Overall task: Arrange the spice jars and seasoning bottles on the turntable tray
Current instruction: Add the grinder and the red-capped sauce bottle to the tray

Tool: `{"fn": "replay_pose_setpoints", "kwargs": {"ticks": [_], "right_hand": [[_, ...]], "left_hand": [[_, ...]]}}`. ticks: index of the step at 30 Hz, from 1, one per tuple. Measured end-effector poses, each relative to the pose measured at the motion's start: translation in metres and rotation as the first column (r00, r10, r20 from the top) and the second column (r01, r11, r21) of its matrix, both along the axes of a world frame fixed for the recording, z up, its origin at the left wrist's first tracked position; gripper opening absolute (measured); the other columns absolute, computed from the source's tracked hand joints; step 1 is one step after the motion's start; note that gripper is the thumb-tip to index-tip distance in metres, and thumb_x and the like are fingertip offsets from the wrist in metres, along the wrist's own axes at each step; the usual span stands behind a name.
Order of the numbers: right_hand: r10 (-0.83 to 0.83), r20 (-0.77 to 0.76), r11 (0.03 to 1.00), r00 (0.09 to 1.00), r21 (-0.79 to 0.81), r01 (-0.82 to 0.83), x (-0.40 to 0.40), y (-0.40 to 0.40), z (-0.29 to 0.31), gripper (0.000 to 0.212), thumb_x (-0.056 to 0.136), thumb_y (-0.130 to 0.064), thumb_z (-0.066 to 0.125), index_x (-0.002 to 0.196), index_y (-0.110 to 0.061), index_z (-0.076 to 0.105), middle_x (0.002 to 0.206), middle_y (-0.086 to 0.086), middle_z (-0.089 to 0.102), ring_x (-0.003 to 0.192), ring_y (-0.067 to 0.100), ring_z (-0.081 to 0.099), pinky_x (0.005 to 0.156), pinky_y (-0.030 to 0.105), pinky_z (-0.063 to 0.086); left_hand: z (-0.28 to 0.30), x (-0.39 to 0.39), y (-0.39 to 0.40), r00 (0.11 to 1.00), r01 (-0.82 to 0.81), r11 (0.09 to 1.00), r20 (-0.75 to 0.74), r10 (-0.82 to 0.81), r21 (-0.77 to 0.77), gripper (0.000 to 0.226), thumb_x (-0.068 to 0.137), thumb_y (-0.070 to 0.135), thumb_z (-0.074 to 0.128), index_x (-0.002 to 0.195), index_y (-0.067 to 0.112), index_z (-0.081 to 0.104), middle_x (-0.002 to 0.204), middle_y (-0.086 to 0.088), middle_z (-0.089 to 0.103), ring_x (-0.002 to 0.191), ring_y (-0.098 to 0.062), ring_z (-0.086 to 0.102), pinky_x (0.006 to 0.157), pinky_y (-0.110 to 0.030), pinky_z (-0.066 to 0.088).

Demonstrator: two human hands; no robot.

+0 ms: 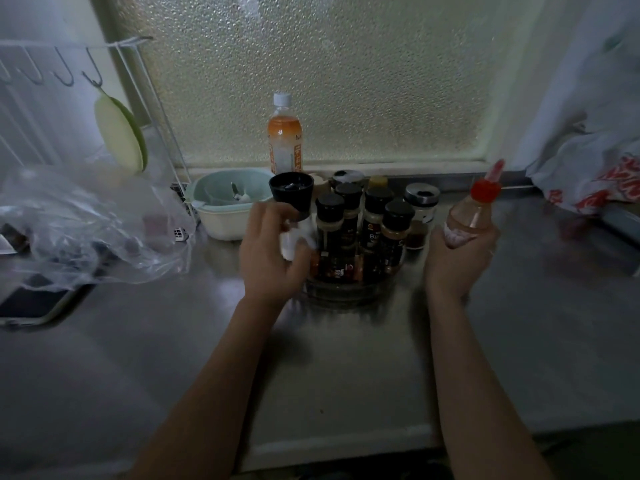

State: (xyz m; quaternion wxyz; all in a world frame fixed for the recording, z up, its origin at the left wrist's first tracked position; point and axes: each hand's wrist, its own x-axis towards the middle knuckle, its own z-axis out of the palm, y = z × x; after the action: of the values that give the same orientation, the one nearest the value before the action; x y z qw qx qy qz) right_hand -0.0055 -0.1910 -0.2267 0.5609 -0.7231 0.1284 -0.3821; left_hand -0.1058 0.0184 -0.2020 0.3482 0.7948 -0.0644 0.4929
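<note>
With the left hand [273, 247] gripping a black-capped jar [292, 199] and the right hand [460, 251] a red-capped bottle [474, 213], set each upright into the tray's [346, 296] free edge, clear of the standing jars [363, 230].

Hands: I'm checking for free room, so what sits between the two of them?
In the head view, the turntable tray, crowded with black-capped spice jars, sits between the left hand and the right hand.
</note>
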Motion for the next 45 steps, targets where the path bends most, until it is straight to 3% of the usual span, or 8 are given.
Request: {"fn": "replay_pose_setpoints", "kwargs": {"ticks": [5,9,15,23,30,35,40,45], "right_hand": [[0.047,0.286,0.997,0.957,0.045,-0.063,-0.029,0.014,0.022,0.057,0.076,-0.028,0.074,0.12,-0.005,0.047,0.112,0.008,0.063,0.098,0.016,0.063,0.083,0.023,0.051],[0.196,0.358,0.977,0.913,0.007,-0.213,-0.051,0.03,0.028,0.055,0.077,-0.022,0.075,0.121,-0.008,0.044,0.099,-0.018,0.055,0.084,-0.013,0.058,0.074,0.01,0.046],[0.41,0.309,0.912,0.858,-0.145,-0.384,-0.057,0.04,0.022,0.058,0.076,-0.032,0.07,0.119,-0.003,0.046,0.1,-0.007,0.054,0.086,-0.012,0.055,0.074,0.002,0.04],[0.368,0.277,0.93,0.888,-0.118,-0.348,-0.051,0.04,0.02,0.066,0.079,-0.046,0.062,0.121,0.003,0.046,0.115,0.014,0.052,0.091,-0.001,0.05,0.079,0.001,0.039],[0.296,0.326,0.948,0.898,0.018,-0.319,-0.048,0.038,0.02,0.056,0.081,-0.048,0.061,0.122,-0.012,0.049,0.117,0.0,0.059,0.106,0.006,0.059,0.092,0.019,0.047],[0.189,0.408,0.973,0.893,0.043,-0.226,-0.05,0.034,0.022,0.043,0.081,-0.043,0.06,0.117,-0.026,0.042,0.103,-0.019,0.055,0.092,-0.016,0.056,0.08,0.007,0.043],[0.224,0.316,0.971,0.922,0.006,-0.239,-0.047,0.036,0.02,0.038,0.078,-0.049,0.057,0.108,-0.029,0.046,0.094,-0.024,0.055,0.082,-0.013,0.057,0.073,0.007,0.044],[0.234,0.236,0.97,0.943,0.003,-0.242,-0.043,0.036,0.017,0.046,0.074,-0.056,0.054,0.107,-0.024,0.049,0.093,-0.013,0.058,0.081,0.002,0.058,0.073,0.015,0.045]], "left_hand": [[0.001,0.005,-0.013,0.923,0.238,0.87,-0.381,-0.062,0.433,0.045,0.069,0.04,0.051,0.102,0.011,0.062,0.099,-0.007,0.061,0.089,-0.023,0.056,0.075,-0.032,0.048],[-0.003,0.013,-0.015,0.842,0.275,0.841,-0.538,0.022,0.465,0.054,0.073,0.051,0.044,0.111,0.018,0.064,0.11,-0.006,0.066,0.106,-0.025,0.054,0.089,-0.039,0.046],[0.0,0.022,-0.021,0.679,0.386,0.805,-0.729,0.082,0.45,0.036,0.09,0.037,0.053,0.123,0.024,0.053,0.126,-0.005,0.059,0.116,-0.027,0.051,0.097,-0.041,0.039],[0.002,0.011,-0.023,0.783,0.258,0.88,-0.62,0.051,0.398,0.049,0.089,0.03,0.056,0.135,0.02,0.041,0.137,-0.008,0.049,0.122,-0.03,0.038,0.099,-0.043,0.037],[-0.002,0.013,-0.03,0.822,0.193,0.904,-0.567,0.064,0.382,0.046,0.095,0.033,0.046,0.138,0.018,0.039,0.137,-0.009,0.048,0.121,-0.03,0.041,0.1,-0.042,0.033],[-0.002,0.013,-0.04,0.836,0.213,0.966,-0.539,-0.103,0.147,0.039,0.097,0.024,0.045,0.132,0.01,0.041,0.131,-0.015,0.05,0.118,-0.029,0.047,0.1,-0.038,0.04],[0.001,0.013,-0.045,0.813,0.267,0.964,-0.538,-0.222,0.005,0.041,0.097,0.023,0.046,0.135,0.012,0.037,0.13,-0.012,0.053,0.119,-0.027,0.05,0.101,-0.047,0.042],[-0.001,0.016,-0.046,0.751,0.299,0.945,-0.579,-0.318,-0.131,0.038,0.096,0.031,0.046,0.13,0.015,0.035,0.098,0.003,0.06,0.1,-0.021,0.06,0.091,-0.048,0.049]]}}
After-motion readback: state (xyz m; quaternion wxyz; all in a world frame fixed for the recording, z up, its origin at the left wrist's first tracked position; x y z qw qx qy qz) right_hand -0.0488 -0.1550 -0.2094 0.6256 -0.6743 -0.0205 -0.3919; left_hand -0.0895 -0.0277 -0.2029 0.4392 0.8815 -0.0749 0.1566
